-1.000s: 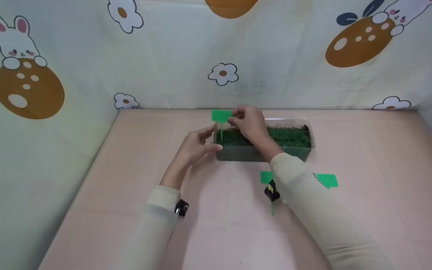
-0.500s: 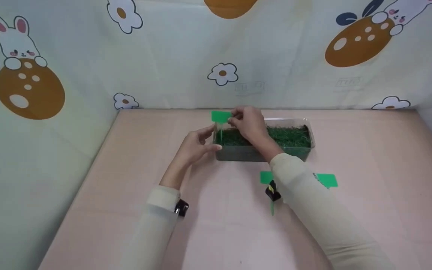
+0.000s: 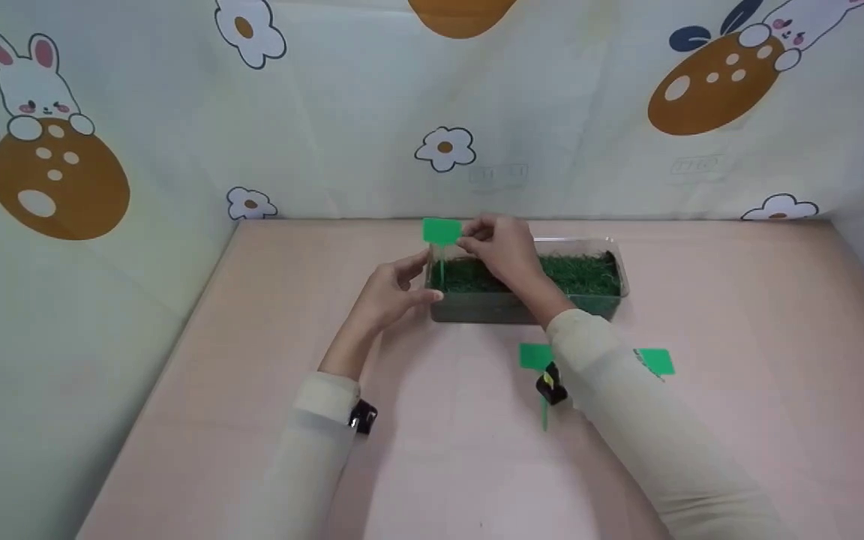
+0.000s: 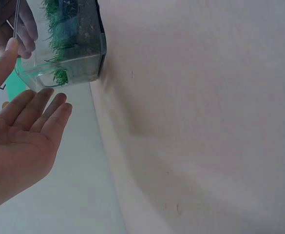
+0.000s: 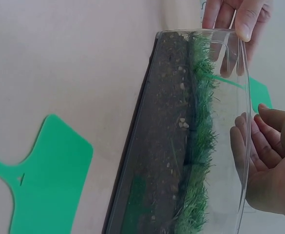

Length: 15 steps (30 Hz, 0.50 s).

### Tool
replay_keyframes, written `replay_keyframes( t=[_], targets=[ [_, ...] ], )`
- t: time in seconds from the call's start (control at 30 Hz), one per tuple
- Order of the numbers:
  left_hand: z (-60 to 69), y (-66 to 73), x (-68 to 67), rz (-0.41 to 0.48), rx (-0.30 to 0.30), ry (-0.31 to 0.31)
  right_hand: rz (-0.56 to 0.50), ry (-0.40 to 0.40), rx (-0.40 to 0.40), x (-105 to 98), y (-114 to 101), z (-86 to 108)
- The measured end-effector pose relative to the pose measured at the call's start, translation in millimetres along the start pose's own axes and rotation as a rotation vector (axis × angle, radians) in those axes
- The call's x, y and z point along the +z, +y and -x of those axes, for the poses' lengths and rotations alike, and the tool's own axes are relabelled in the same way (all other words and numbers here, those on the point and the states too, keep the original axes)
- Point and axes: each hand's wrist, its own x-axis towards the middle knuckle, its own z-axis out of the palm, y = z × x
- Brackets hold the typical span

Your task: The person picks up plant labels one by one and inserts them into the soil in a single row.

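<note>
A clear plastic box (image 3: pixel 469 309) holds dark soil (image 5: pixel 164 122) topped with green artificial-looking grass (image 3: pixel 578 275). At its left end a green plant label (image 3: pixel 441 231) stands upright, its thin stem reaching down into the grass. My right hand (image 3: pixel 505 247) reaches over the box and pinches the label's right edge with thumb and fingertips. Around the left end of the box, my left hand (image 3: pixel 387 294) holds it lightly, thumb on the front rim and fingers at the end wall. In the left wrist view those fingers (image 4: pixel 32 114) are nearly straight.
Two more green labels lie on the pink table (image 3: pixel 439 450): one label (image 3: pixel 535 356) has its stem toward me, the other label (image 3: pixel 657 361) is partly hidden under my right sleeve (image 3: pixel 627 382). A patterned cloth wall (image 3: pixel 357 112) rises just behind the box.
The label in the grass has risen very slightly in the last half second. My right forearm has shifted a little to the right. My left hand and the box stay put.
</note>
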Motion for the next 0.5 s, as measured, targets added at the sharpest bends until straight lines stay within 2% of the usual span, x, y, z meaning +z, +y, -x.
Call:
replay_keyframes(
  t=[0.5],
  targets=[
    [-1.2,-0.3,0.2,-0.012,-0.012,0.010,-0.005,0.000,0.044,-11.9,6.1,-0.6]
  ],
)
